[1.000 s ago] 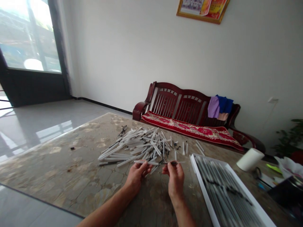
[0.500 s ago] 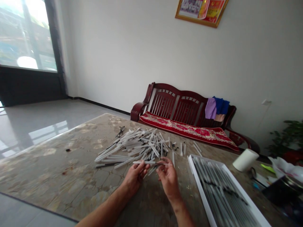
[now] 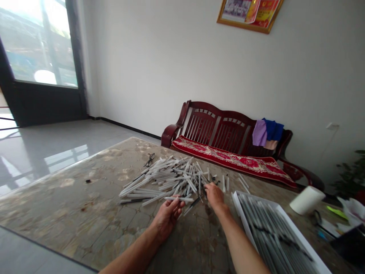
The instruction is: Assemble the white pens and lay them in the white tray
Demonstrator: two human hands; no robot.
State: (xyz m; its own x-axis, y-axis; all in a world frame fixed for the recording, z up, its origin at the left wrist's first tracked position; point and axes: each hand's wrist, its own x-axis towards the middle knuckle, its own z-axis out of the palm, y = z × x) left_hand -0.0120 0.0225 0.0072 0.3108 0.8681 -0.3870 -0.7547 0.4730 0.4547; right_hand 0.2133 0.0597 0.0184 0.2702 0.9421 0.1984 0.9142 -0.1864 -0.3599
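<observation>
My left hand (image 3: pixel 168 215) is closed on a white pen tube (image 3: pixel 185 199), which points to the right above the table (image 3: pixel 114 236). Just beyond it lies a loose pile of white and dark-tipped tubes (image 3: pixel 162 175). My right hand (image 3: pixel 215 195) reaches to the right edge of that pile, among small dark pieces; its fingertips are bent together, and what they hold, if anything, is too small to make out. To the right stands a white box (image 3: pixel 248 224) filled with rows of clear, dark-banded pens (image 3: pixel 273 232).
Black glasses (image 3: pixel 149 160) lie behind the pile. A white roll (image 3: pixel 306 199), a dark container and a yellow-green item are at the right. Beyond the table is a red wooden bench (image 3: pixel 211 121) with a patterned cushion and cloths.
My right hand has left the tube in my left hand and moved right and forward to the pile's edge. The view has turned slightly left.
</observation>
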